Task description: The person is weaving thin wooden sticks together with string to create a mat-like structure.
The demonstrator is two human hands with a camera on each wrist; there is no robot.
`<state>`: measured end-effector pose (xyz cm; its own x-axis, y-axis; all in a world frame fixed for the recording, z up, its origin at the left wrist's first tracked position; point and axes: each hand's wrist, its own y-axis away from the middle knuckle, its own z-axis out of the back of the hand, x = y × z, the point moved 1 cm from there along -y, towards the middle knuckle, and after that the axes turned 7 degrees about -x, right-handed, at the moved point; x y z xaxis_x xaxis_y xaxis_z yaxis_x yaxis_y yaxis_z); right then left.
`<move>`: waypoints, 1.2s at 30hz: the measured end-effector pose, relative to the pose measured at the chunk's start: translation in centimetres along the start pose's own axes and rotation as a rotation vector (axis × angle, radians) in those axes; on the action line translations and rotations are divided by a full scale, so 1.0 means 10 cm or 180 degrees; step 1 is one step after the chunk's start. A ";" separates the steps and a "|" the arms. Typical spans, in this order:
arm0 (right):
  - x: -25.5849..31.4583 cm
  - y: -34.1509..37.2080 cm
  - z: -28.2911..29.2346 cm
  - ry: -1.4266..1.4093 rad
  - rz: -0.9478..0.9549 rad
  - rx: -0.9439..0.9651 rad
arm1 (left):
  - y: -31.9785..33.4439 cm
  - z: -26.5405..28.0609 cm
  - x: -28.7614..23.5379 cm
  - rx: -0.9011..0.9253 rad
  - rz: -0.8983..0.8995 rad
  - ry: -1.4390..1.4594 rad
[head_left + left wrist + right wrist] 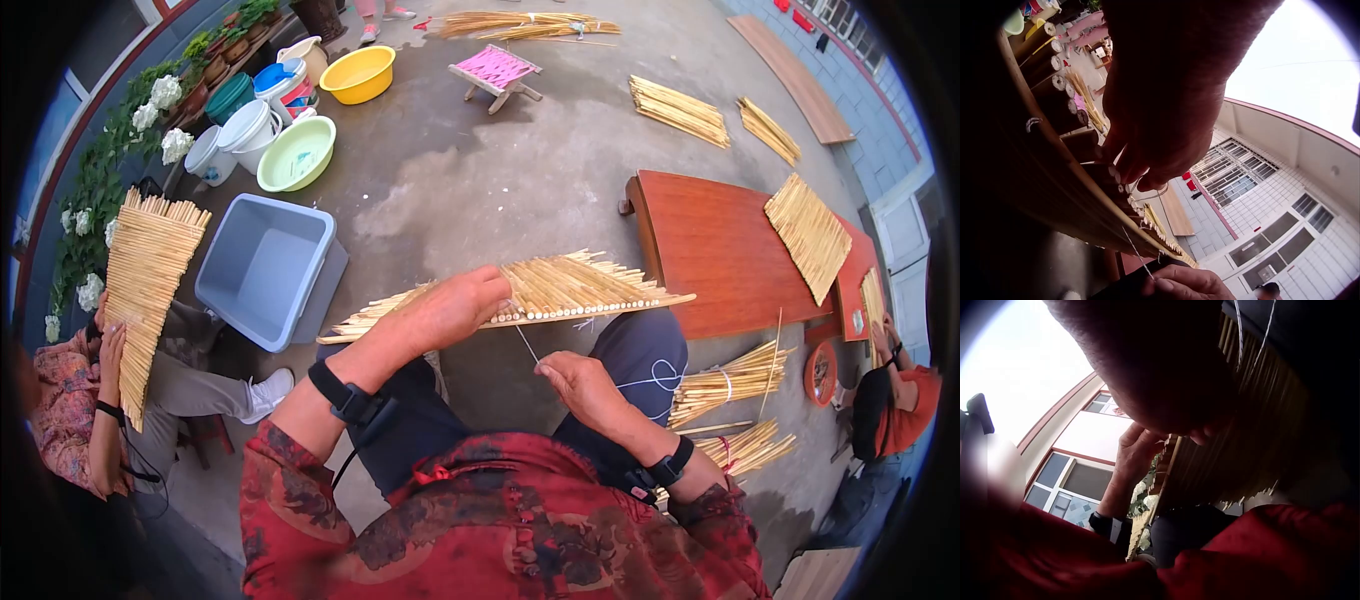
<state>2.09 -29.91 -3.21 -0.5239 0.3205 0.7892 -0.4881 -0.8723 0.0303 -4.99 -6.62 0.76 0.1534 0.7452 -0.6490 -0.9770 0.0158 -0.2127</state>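
Note:
A mat of straw-coloured stalks [580, 285] lies across the person's knees, its row of cut ends facing the body. The left hand [455, 305] grips the mat's near edge from above; in the left wrist view its bent fingers [1132, 165] are among the cut ends, beside a small loop of string. White string [527, 343] runs taut from that edge to the right hand [585, 390], which pinches it between thumb and fingers just below the mat. More string [660, 377] hangs in loops over the right thigh. A thin stick [1079, 169] runs along the mat's edge.
Bundles of stalks [725, 385] lie right of the person, near a low red-brown table [710, 250] bearing another mat [808, 235]. To the left are a grey tub [265, 265] and a seated person holding a stalk mat [150, 290]. A pink-topped stool [497, 68] stands ahead.

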 end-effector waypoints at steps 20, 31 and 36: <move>0.26 0.68 0.73 -0.0362 0.1103 -0.0783 | 0.10 -0.31 -0.13 -0.0200 0.0015 -0.0971; 0.28 0.00 0.11 -0.3164 0.0323 0.0108 | 0.21 -0.62 0.02 -0.1056 -0.0584 -0.2170; 0.18 0.14 0.17 -0.2876 -0.0283 0.0358 | 0.15 -0.66 0.05 -0.0922 -0.0208 -0.1917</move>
<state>1.66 -31.18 -0.67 0.2812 0.0186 0.9595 -0.4049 -0.9042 0.1362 -5.44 -10.66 -4.68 0.0193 0.9920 -0.1250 -0.8764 -0.0434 -0.4797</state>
